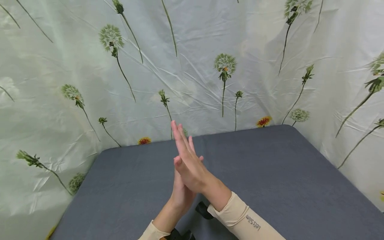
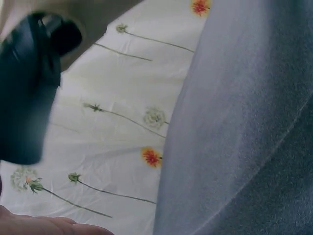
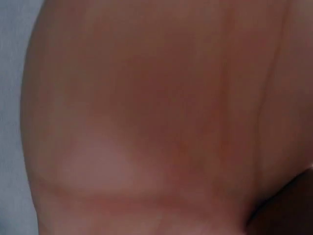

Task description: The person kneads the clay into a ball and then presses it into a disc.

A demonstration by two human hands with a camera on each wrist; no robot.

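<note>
My two hands meet palm against palm above the grey table (image 1: pixel 255 166), fingers pointing up and away. The right hand (image 1: pixel 193 171) lies in front, its fingers straight and held close together. Behind it, the left hand (image 1: pixel 182 191) is partly hidden; its fingertips show past the right hand's edge. No object shows in either hand. Close skin of a palm (image 3: pixel 137 107) fills most of the right wrist view. In the left wrist view, part of a hand (image 2: pixel 49 226) shows at the lower left corner.
A black wrist camera (image 1: pixel 204 210) sticks out under the right cream sleeve (image 1: pixel 240 216); another black device (image 1: pixel 180 235) sits at the left wrist. Behind the table hangs a pale curtain (image 1: pixel 192 76) printed with dandelions and orange flowers, wrapping round both sides.
</note>
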